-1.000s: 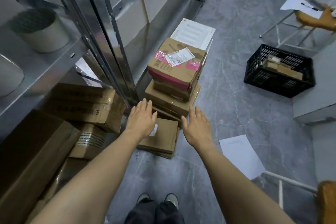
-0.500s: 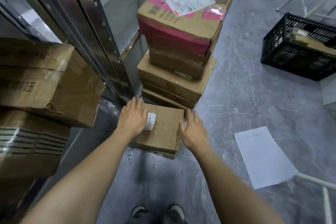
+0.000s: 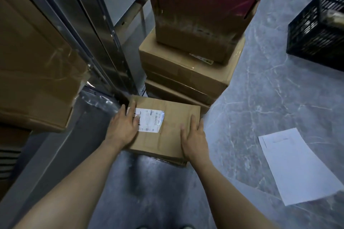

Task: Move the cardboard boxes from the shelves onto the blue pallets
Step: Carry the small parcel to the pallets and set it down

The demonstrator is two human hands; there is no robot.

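Observation:
A small flat cardboard box (image 3: 169, 130) with a white shipping label lies on the grey floor, right in front of me. My left hand (image 3: 123, 126) rests on its left part, fingers stretched flat over the label's edge. My right hand (image 3: 193, 137) lies along the box's right edge with its fingers straight on top. Directly behind the box stands a stack of larger cardboard boxes (image 3: 186, 69), and the top one (image 3: 201, 15) carries pink tape. No blue pallet is in view.
A metal shelf upright (image 3: 96, 42) rises at left, with a large cardboard box (image 3: 37, 72) on the shelf beside it. A black plastic crate (image 3: 316, 33) sits at the right edge. A white sheet of paper (image 3: 297, 165) lies on the floor to the right.
I have bent down much closer to the floor. Both hands moved from hovering above the small box to lying on its top, left and right.

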